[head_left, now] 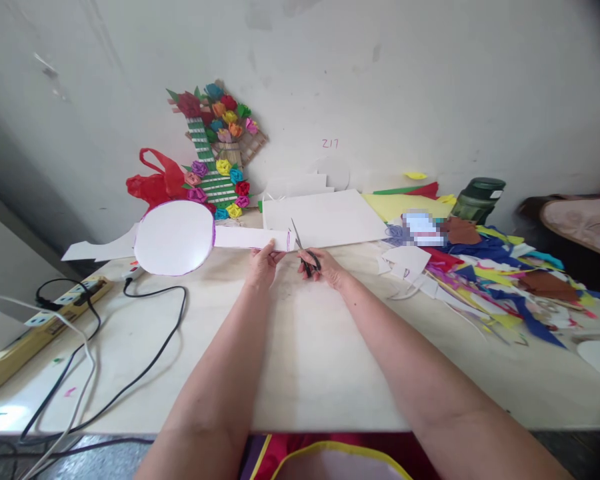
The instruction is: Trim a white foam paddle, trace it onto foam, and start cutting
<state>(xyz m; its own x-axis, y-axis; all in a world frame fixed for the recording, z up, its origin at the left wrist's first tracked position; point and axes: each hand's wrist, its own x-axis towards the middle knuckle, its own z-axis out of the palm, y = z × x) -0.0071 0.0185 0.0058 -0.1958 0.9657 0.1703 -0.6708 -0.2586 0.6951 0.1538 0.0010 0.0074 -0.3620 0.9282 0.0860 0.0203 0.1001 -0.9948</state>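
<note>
My left hand [263, 264] pinches the lower edge of a white card cutout [243, 238], thumb on top. The cutout has a long strip that runs left to a large rounded end [175, 238] with a purple outline, and purple marks near its right end. In my right hand [323, 265] is a pair of scissors [310, 262] with dark handles. Their blades point up and to the left, at the strip's right end. Whether the blades touch the card cannot be told for sure.
White card sheets [325, 217] lie behind my hands. Coloured paper scraps [510, 273], a phone [423, 228] and a green bottle [477, 199] are at right. Paper-flower crafts [220, 153] and a red bag [157, 180] stand at back left. A power strip [45, 327] with cables lies left.
</note>
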